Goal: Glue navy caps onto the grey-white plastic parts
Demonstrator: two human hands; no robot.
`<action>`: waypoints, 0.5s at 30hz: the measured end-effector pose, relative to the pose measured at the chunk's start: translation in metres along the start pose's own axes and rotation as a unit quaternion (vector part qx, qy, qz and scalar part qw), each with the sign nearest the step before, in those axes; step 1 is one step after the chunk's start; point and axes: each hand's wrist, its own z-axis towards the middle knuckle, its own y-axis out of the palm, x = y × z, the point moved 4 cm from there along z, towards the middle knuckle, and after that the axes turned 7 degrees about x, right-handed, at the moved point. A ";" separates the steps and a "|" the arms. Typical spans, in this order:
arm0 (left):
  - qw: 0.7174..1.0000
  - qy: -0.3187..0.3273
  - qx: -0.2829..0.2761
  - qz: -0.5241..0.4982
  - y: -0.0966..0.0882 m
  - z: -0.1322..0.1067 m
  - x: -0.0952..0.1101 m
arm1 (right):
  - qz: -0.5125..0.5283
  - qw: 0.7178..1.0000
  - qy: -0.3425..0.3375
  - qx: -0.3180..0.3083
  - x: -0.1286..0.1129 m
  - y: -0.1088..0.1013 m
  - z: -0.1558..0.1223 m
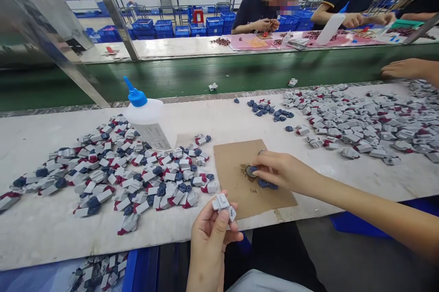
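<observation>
one grey piece (221,201) in left fingers (220,228); right fingers (267,160) pinch blue piece (254,169)

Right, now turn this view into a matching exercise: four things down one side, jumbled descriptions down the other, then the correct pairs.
Things
1. Left hand
2. Near bottle
3. Right hand
4. Cardboard sheet

Descriptions
A. Brown, lying flat
B. Holding a light grey part
C. Whitish, topped with a blue nozzle
D. Fingertips at a small dark blue part

Pairs: 1-B, 2-C, 3-D, 4-A
</observation>
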 end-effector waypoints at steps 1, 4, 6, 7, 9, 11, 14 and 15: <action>1.000 0.002 -0.004 -0.002 0.000 0.000 0.001 | -0.011 1.000 -0.017 0.021 -0.001 0.001 0.000; 1.000 0.001 -0.009 0.007 -0.003 0.000 0.003 | 0.027 0.998 0.004 0.050 0.004 0.003 0.000; 1.000 0.000 -0.007 0.018 -0.005 0.000 0.003 | 0.064 0.996 0.040 0.055 0.006 0.004 0.000; 1.000 0.001 -0.006 0.024 -0.006 0.000 0.002 | 0.081 0.994 0.054 0.054 0.004 0.004 0.000; 0.999 0.012 -0.004 0.042 -0.003 0.002 -0.001 | 0.111 0.990 0.071 0.047 -0.003 0.004 -0.003; 0.996 0.052 -0.012 0.074 0.005 0.004 -0.005 | 0.142 0.986 0.081 0.036 -0.018 0.007 -0.008; 0.970 0.181 -0.026 0.162 0.026 0.008 -0.008 | 0.178 0.981 0.075 0.027 -0.042 0.014 -0.021; 0.951 0.233 -0.027 0.200 0.032 0.008 -0.008 | 0.185 0.980 0.065 0.030 -0.049 0.016 -0.026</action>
